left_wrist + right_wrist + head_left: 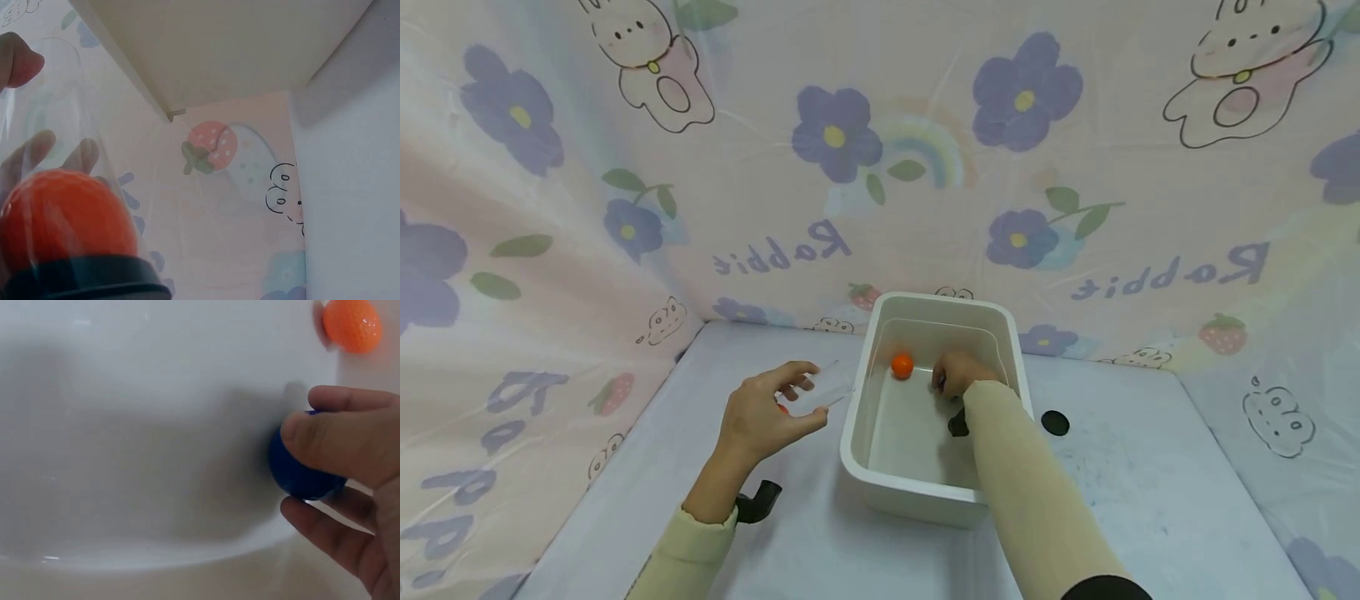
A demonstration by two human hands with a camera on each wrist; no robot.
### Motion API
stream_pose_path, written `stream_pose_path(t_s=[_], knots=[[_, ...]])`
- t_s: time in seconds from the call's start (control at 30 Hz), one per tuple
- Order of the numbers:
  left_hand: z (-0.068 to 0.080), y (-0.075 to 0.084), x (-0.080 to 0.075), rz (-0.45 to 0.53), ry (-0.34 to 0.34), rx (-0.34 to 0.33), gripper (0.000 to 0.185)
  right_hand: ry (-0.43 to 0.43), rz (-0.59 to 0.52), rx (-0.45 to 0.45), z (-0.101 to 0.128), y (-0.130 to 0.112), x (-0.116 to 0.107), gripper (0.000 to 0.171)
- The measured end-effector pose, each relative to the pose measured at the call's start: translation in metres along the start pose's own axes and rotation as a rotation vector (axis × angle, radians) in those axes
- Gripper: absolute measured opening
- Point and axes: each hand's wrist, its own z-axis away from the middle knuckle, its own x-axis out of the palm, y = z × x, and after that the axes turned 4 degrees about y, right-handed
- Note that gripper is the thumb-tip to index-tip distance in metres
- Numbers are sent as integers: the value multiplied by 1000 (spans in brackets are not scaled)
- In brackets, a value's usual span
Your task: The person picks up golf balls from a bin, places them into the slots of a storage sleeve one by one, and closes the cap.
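Observation:
My left hand (756,421) holds a clear plastic tube (826,388) left of the white bin (917,483), thumb on one side and fingers on the other. An orange-red dimpled ball (69,215) sits inside the tube, against its dark end cap (94,278). My right hand (958,373) reaches down into the bin's right side. In the right wrist view, its thumb and fingers grip a dark blue ball (300,465) close to the bin floor; the head view hides this ball behind the hand. A bright orange golf ball (902,365) lies in the bin, left of that hand.
A black disc (1055,422) lies on the white table (1142,467) right of the bin. The bin's high walls surround my right hand. Behind the table and along its sides hangs a printed curtain (917,225) with flowers and rabbits.

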Motion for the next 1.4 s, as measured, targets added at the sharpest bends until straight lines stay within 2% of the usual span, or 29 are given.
stream_pose_path(t_s=[0.53, 0.8, 0.97, 1.1, 1.4], knots=[[2, 0, -3, -12, 5, 5, 44, 0, 49, 21, 1, -4, -7, 25], [-1, 3, -3, -19, 14, 30, 45, -26, 100, -34, 6, -16, -15, 29], [1, 5, -5, -8, 4, 7, 44, -40, 118, -83, 9, -26, -21, 31], [3, 7, -6, -8, 2, -12, 42, -49, 126, -132, 9, -33, -26, 28], [4, 8, -8, -12, 10, -7, 44, -52, 89, -202, 11, -42, -36, 19]])
